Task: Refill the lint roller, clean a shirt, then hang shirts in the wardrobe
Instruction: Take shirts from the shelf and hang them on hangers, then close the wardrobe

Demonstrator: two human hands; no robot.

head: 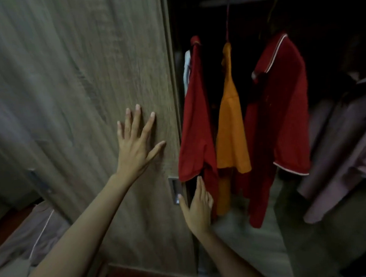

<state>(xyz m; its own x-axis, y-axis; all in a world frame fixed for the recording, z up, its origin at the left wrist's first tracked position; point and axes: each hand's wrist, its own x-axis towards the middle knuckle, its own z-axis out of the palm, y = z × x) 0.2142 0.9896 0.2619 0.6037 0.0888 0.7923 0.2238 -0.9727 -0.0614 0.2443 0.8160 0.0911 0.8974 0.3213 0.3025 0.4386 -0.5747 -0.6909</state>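
With shirts hung, left hand lay flat, fingers spread, on the door; right hand, open and empty, sat at its handle, likely to slide it.

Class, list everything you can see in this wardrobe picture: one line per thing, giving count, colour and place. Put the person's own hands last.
wardrobe door: one, grey-brown wood grain, filling the left half
door handle: one, grey metal recess, at the door's right edge, low down
red shirts: two, hanging in the open wardrobe, one left and one right of the orange one
orange shirt: one, hanging between the red ones
white garment: one, mostly hidden behind the left red shirt
mauve clothes: count unclear, at the far right
pale fabric: one heap, greyish, bottom left
left hand: one, fingers spread flat on the door
right hand: one, open, at the door's edge by the handle
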